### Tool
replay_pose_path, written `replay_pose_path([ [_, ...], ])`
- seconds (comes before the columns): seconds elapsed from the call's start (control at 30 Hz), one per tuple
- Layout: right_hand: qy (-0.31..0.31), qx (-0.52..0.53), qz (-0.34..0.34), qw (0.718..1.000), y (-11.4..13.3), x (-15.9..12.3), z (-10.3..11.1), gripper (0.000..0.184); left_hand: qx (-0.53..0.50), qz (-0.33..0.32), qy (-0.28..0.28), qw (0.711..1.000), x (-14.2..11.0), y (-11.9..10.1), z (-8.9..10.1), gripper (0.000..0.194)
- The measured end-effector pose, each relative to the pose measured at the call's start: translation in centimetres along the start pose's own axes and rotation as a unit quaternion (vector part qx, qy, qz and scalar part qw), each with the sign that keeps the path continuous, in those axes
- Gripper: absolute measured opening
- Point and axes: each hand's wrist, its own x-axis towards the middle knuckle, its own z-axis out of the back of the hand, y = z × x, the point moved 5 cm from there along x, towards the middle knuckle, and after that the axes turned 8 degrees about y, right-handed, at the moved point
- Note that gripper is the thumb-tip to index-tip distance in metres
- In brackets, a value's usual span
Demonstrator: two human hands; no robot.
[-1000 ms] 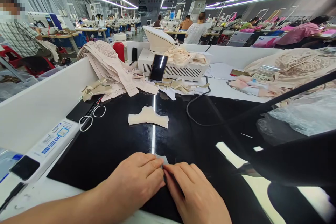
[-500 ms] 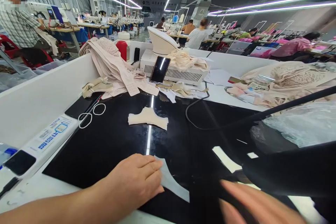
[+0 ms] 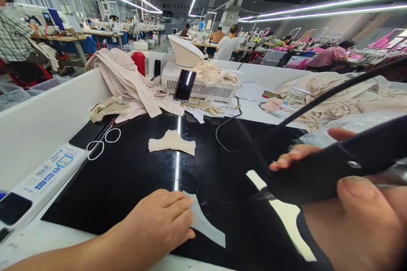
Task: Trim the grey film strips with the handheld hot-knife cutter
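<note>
My left hand (image 3: pixel 165 220) presses down on a thin grey curved piece (image 3: pixel 203 222) on a black cutting board (image 3: pixel 104 186). Its fingers are bent and close together, hiding the piece's left part. At the right, my right hand (image 3: pixel 359 207) is closed around a black corded hand tool (image 3: pixel 318 173). A thin metal tip (image 3: pixel 262 194), blurred, points left from the tool, above the board. Beneath and beside it lie pale cream cut pieces (image 3: pixel 291 224). Farther up the board is a beige shaped fabric piece (image 3: pixel 171 142), apart from both hands.
Beige fabric strips (image 3: pixel 127 80) are heaped at the back left. A phone (image 3: pixel 185 84) leans on a white vented machine (image 3: pixel 206 91). White-handled scissors (image 3: pixel 101 144) lie at the board's left edge. Lace fabric (image 3: pixel 337 89) and clear plastic stand right. Other people work beyond the white partition (image 3: pixel 54 106).
My right hand has come up with the black tool in its grip, its tip now over the cream pieces. My left hand stays on the grey piece. The camera has turned slightly right.
</note>
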Motion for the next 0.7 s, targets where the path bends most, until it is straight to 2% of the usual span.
replay_pose_path([
  [0.1,0.037,0.078,-0.031,0.996,0.2,0.0,-3.4,0.058,0.004,-0.002,-0.007,1.0,0.1,0.0,0.2,0.026],
  [0.2,0.07,0.12,-0.018,0.99,-0.1,-0.7,-6.2,0.058,0.01,-0.003,0.001,1.0,0.0,0.0,0.1,0.027],
  [0.3,0.087,0.135,-0.021,0.987,-0.9,-1.4,-8.0,0.055,0.011,-0.002,0.004,1.0,0.0,-0.1,0.1,0.027],
  [0.43,0.101,0.129,-0.023,0.986,-1.7,-2.0,-8.9,0.052,0.009,-0.002,-0.003,1.0,0.1,-0.2,0.1,0.028],
  [0.7,0.09,0.122,-0.012,0.988,-1.9,-2.5,-8.6,0.049,0.007,0.001,-0.004,1.0,0.2,-0.3,0.3,0.027],
])
